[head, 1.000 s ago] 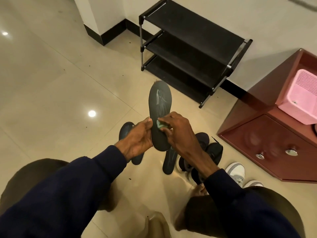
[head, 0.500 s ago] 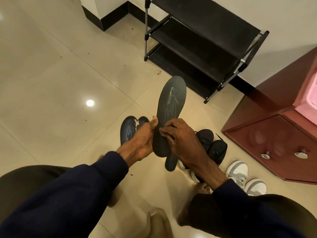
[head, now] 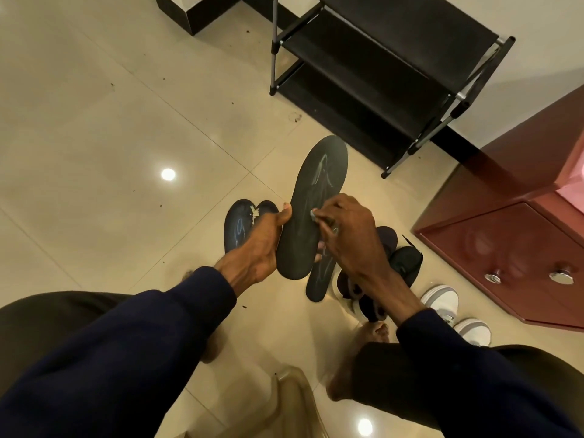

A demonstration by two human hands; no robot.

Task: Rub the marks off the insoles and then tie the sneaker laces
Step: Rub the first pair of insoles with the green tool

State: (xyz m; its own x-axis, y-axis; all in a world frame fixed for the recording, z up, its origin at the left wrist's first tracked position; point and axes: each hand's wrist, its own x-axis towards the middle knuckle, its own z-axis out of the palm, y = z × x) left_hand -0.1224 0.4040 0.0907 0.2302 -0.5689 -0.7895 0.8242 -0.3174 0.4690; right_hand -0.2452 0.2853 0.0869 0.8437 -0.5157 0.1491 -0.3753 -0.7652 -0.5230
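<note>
Left hand [head: 259, 248] grips a dark insole [head: 298, 248] by its left edge, thumb on the top face, heel end near. Right hand [head: 350, 229] pinches a small pale piece [head: 313, 213] against the insole's middle. Pale marks [head: 324, 169] on its far half. On the floor [head: 94, 121]: two marked insoles [head: 235, 229] left, a third insole [head: 317, 282] under the held one, black sneakers [head: 407, 259] and white sneakers [head: 442, 300] right. Shoe rack [head: 379, 64] far, red cabinet [head: 505, 248] right.

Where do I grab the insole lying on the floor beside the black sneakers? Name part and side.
I'd pinch the floor insole by its near rounded end, coming from its left: that end lies exposed, the black sneakers crowd its right, and the held insole hides the far end.
</note>
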